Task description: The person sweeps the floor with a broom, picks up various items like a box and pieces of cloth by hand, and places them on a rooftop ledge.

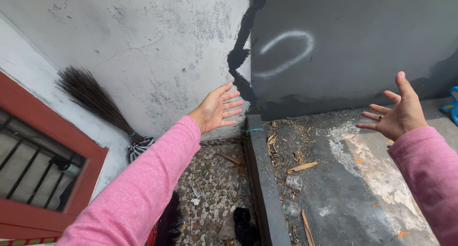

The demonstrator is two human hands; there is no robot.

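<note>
Grey cracked concrete wall [157,55] ahead, pebbled floor [214,189] below, plus a raised dark slab [353,189] littered with dry leaves. My left hand [217,108] and right hand [398,113] are both spread wide open, holding nothing, hovering in the air. Nearest my left is a dark bristly twig broom [93,98] leaning on the wall, fanned top, bound low. I'd guess grabbing it low near the binding works best.
</note>
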